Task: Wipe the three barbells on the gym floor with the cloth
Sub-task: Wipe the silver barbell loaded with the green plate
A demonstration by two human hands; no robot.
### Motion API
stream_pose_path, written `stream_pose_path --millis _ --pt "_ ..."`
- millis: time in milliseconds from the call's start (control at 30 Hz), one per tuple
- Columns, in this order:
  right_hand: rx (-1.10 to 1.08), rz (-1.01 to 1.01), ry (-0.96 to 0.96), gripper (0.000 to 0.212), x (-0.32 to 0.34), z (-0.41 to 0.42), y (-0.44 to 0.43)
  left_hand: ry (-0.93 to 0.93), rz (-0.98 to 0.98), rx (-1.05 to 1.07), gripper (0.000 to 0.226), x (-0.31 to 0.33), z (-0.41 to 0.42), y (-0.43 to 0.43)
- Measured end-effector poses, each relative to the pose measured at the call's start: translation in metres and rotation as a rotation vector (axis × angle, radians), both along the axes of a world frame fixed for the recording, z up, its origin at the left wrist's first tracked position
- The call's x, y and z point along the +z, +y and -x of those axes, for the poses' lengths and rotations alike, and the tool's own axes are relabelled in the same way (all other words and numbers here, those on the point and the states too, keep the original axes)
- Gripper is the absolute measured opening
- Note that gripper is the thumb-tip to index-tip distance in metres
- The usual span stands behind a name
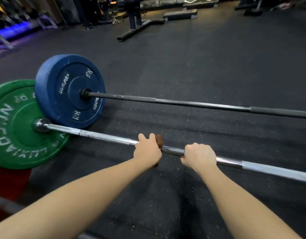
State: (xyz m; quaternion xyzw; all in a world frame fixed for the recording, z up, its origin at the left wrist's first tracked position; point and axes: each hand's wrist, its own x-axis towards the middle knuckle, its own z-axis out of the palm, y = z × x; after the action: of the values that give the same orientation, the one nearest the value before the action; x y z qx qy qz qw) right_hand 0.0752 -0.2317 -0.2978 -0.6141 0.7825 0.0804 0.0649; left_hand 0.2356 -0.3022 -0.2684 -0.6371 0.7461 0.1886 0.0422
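Floor: dark rubber gym floor point(200, 66).
Left hand: your left hand point(147, 151) clamps the brown cloth point(159, 140) round the chrome barbell point(104, 136).
Right hand: your right hand point(199, 155) grips bare bar, just at 3 o'clock.
Axis: roughly 9-to-3, green plate point(16, 135) at 9.
Progress: likely mid-wipe here; black barbell point(200, 103) at 12 probably remains; third barbell not identifiable.

Both bare arms reach forward and down, nearly straight. The left hand point(147, 151) has its fingers curled over the silver bar point(104, 136), with a brown cloth point(159, 140) squeezed under them. The right hand point(198, 155) is just beside it, knuckles up, fingers wrapped round the same bar.
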Motion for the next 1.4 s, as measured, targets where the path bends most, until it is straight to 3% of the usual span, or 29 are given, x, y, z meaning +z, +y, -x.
stream_pose_path --millis 133,300,500,733,967,1400 --pt "-0.004 0.025 0.008 0.025 -0.003 0.0 -0.001 0.102 0.023 0.077 0.034 -0.005 0.003 -0.004" --pt "-0.059 -0.084 -0.064 0.03 0.003 -0.006 -0.009 0.201 0.21 0.05 0.053 -0.035 -0.006 0.019" --pt "0.047 -0.122 -0.199 0.016 0.005 -0.058 -0.056 0.354 0.293 0.048 0.044 -0.05 -0.018 0.017" --pt "-0.02 0.007 -0.105 0.019 -0.003 -0.067 -0.063 0.482 0.336 0.08 0.044 -0.065 -0.029 0.015" --pt "-0.021 0.014 -0.054 0.02 -0.005 -0.071 -0.06 0.573 0.433 0.308 0.036 -0.064 -0.056 -0.013" --pt "-0.016 0.045 -0.009 0.021 -0.004 -0.075 -0.057 0.612 0.387 0.171 0.043 -0.075 -0.032 0.01"
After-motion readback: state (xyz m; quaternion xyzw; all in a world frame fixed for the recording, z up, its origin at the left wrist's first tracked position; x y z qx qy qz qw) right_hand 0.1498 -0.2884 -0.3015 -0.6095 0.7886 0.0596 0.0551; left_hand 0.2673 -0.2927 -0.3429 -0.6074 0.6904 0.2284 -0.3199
